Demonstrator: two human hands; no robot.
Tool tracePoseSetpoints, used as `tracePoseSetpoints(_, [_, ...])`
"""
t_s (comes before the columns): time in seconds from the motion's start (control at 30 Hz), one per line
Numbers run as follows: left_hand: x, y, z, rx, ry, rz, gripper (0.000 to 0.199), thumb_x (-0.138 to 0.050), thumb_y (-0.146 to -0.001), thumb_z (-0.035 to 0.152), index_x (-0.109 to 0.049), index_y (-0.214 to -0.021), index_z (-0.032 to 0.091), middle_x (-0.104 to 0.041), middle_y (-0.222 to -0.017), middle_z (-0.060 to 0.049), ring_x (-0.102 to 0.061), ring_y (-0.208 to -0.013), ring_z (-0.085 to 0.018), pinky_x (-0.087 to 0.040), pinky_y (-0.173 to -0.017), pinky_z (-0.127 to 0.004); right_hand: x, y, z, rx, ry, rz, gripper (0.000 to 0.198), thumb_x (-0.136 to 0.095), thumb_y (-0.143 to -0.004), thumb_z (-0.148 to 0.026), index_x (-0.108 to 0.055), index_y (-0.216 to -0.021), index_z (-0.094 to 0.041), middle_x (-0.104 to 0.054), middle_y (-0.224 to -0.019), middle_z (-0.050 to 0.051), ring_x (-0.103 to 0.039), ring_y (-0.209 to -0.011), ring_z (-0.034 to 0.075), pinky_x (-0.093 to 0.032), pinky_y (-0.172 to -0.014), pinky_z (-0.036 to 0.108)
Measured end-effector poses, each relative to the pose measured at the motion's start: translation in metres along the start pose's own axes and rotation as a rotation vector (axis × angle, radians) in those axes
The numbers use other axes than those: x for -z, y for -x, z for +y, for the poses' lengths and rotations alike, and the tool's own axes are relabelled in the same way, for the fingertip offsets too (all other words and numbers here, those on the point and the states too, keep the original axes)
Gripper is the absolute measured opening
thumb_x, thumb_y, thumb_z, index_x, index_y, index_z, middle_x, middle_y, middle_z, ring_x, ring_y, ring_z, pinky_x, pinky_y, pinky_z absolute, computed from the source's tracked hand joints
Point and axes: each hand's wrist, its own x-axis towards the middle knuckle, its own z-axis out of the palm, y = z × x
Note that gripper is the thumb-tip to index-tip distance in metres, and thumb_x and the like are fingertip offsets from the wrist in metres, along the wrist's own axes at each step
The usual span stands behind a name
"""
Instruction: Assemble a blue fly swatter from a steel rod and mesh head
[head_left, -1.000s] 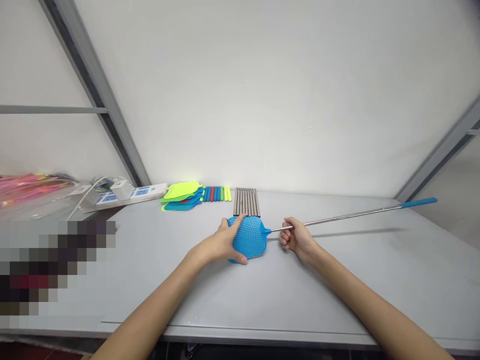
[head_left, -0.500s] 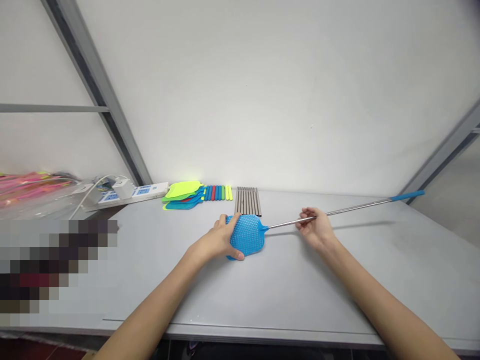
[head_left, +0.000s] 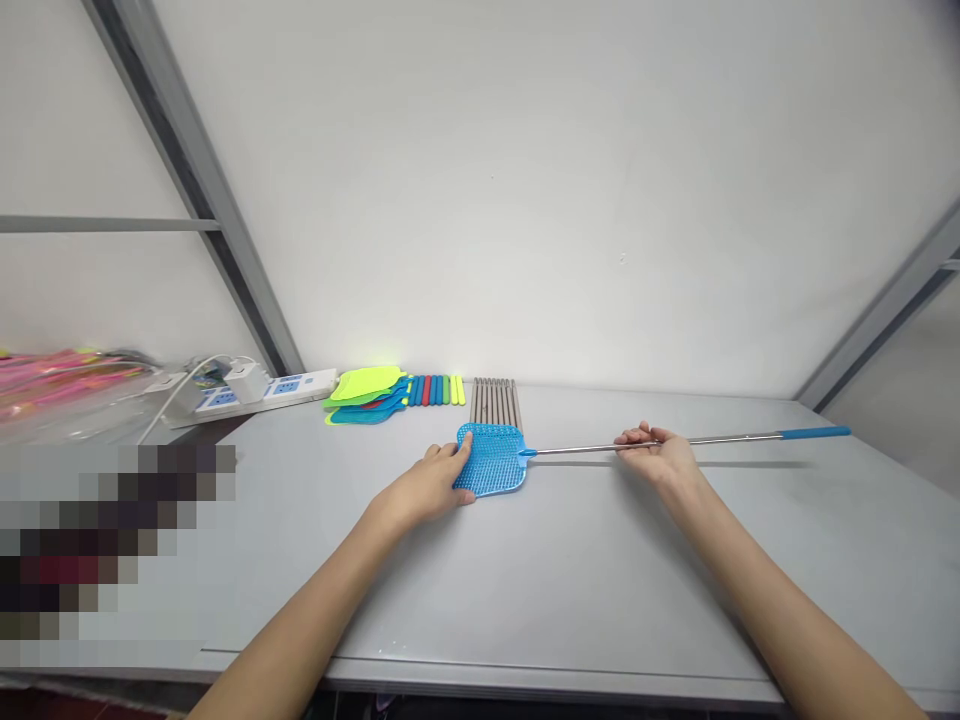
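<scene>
A blue fly swatter point(head_left: 493, 462) with a long metal rod and a blue handle grip lies across the middle of my view, its head to the left and its grip far to the right. My left hand point(head_left: 431, 485) is closed on the left edge of the mesh head, thumb on the near side and fingers on the far side. With fingers curled around the metal rod, my right hand point(head_left: 660, 456) holds it near the middle, palm turned up. Just behind the head stands a row of thin metal tubes point(head_left: 495, 402).
Against the wall lie a pile of yellow, green and blue swatter heads point(head_left: 367, 392) and a row of coloured handle grips point(head_left: 436, 390). A power strip point(head_left: 289, 385) with plugs sits at the left, near bagged pink items point(head_left: 67, 375). The grey table point(head_left: 570, 590) has a front edge below.
The swatter's grip end has come down, so the rod is now nearly level. The mesh head has flattened, and my right hand has slid right along the rod.
</scene>
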Motion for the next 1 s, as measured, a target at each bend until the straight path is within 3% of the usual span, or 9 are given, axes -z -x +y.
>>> tracePoseSetpoints(0.13, [-0.002, -0.002, -0.002, 0.01, -0.054, 0.028, 0.062, -0.035, -0.077, 0.03, -0.013, -0.131, 0.008, -0.034, -0.126, -0.016, -0.03, -0.112, -0.027, -0.029, -0.088, -0.034, 0.002, -0.002, 0.002, -0.016, -0.014, -0.002, 0.016, -0.02, -0.077, -0.012, -0.031, -0.066, -0.018, -0.025, -0.048, -0.006, -0.03, -0.033, 0.005, -0.032, -0.033, 0.018])
tracePoseSetpoints(0.37, [-0.001, -0.004, -0.004, 0.034, -0.084, 0.046, 0.062, -0.037, -0.076, 0.028, -0.017, -0.131, 0.008, -0.037, -0.124, -0.017, -0.032, -0.111, -0.027, -0.03, -0.088, -0.034, 0.002, -0.003, 0.001, -0.036, -0.013, 0.019, 0.016, -0.02, -0.076, -0.011, -0.029, -0.065, -0.018, -0.024, -0.047, -0.007, -0.027, -0.033, 0.005, -0.031, -0.034, 0.018])
tracePoseSetpoints(0.57, [0.014, 0.003, -0.005, 0.074, 0.008, -0.062, 0.092, -0.057, -0.058, 0.046, -0.011, -0.132, 0.018, -0.028, -0.13, -0.013, -0.026, -0.117, -0.027, -0.029, -0.091, -0.036, 0.001, -0.004, 0.0, -0.052, -0.003, 0.024, 0.016, -0.021, -0.075, -0.01, -0.028, -0.064, -0.018, -0.023, -0.045, -0.007, -0.026, -0.032, 0.006, -0.027, -0.032, 0.018])
tracePoseSetpoints(0.73, [0.013, 0.003, -0.005, 0.037, -0.001, -0.103, 0.107, -0.061, -0.045, 0.057, -0.009, -0.132, 0.023, -0.019, -0.135, -0.013, -0.016, -0.122, -0.031, -0.026, -0.093, -0.041, 0.002, -0.004, 0.001, -0.064, 0.004, 0.023, 0.016, -0.022, -0.074, -0.008, -0.028, -0.063, -0.018, -0.023, -0.044, -0.007, -0.025, -0.032, 0.006, -0.027, -0.032, 0.019])
tracePoseSetpoints(0.87, [0.006, 0.003, 0.002, -0.005, -0.023, -0.13, 0.111, -0.06, -0.041, 0.061, -0.008, -0.132, 0.024, -0.006, -0.138, -0.011, -0.007, -0.123, -0.033, -0.019, -0.096, -0.043, 0.002, -0.003, 0.002, -0.069, 0.01, 0.019, 0.015, -0.023, -0.073, -0.008, -0.028, -0.063, -0.018, -0.023, -0.044, -0.007, -0.026, -0.033, 0.006, -0.026, -0.033, 0.019])
tracePoseSetpoints(1.0, [0.0, 0.003, 0.006, -0.081, -0.024, -0.145, 0.11, -0.056, -0.045, 0.065, -0.007, -0.132, 0.019, -0.006, -0.139, -0.009, -0.006, -0.124, -0.029, -0.016, -0.098, -0.039, 0.002, -0.002, 0.002, -0.067, 0.018, 0.011, 0.014, -0.024, -0.073, -0.009, -0.028, -0.063, -0.018, -0.023, -0.044, -0.007, -0.026, -0.033, 0.007, -0.026, -0.033, 0.019])
